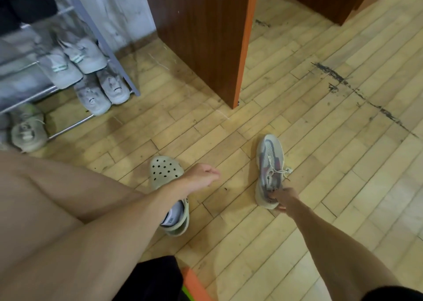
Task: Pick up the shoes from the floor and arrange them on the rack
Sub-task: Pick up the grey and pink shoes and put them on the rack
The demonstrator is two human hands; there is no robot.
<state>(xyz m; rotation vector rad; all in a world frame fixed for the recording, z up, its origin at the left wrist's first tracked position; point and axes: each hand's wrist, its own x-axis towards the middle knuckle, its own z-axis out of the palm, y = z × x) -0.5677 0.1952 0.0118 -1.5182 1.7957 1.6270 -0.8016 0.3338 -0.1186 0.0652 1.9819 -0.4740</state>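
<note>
Warm, even indoor light, fairly bright across the wood floor (320,163); no hard glare. Soft shadow only where floor meets the cabinet (201,37) & rack (100,37). Rack + shoes (89,57) on it, top-left corner, smeared w/ motion blur. Wide-angle bend twd edges; center fairly sharp, bit soft overall.
</note>
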